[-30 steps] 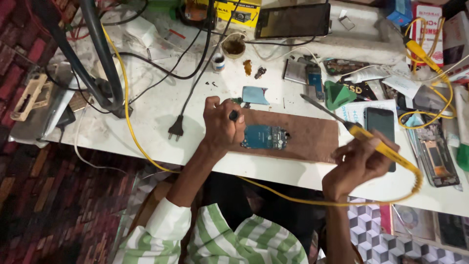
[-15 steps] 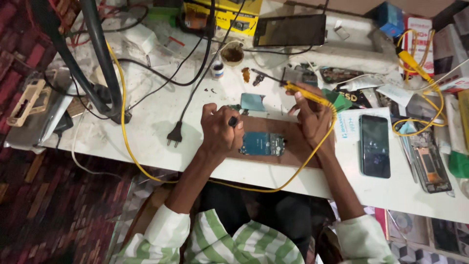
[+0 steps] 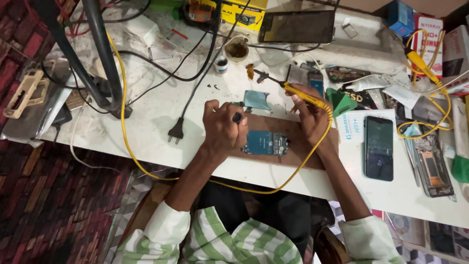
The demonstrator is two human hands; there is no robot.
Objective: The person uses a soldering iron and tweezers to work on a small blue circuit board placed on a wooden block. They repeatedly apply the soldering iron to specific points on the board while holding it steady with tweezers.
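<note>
From the head camera, the left hand (image 3: 223,128) is clenched around a small dark-tipped tool (image 3: 237,117), its knuckles resting at the left end of a flat brown wooden board (image 3: 303,146) on the white worktable (image 3: 146,132). Just right of that hand, a blue rectangular phone circuit board (image 3: 266,143) lies flat on the wooden board, touching or nearly touching the fingers. The right hand (image 3: 309,113) grasps a yellow-handled soldering iron (image 3: 302,96), its thin metal tip pointing far and left, above the table beyond the board. The iron's yellow cable (image 3: 273,186) loops off the near table edge. To the right, a dark-screened smartphone (image 3: 379,147) lies flat, well apart from both hands. A black two-pin plug (image 3: 175,133) lies left of the left hand.
</note>
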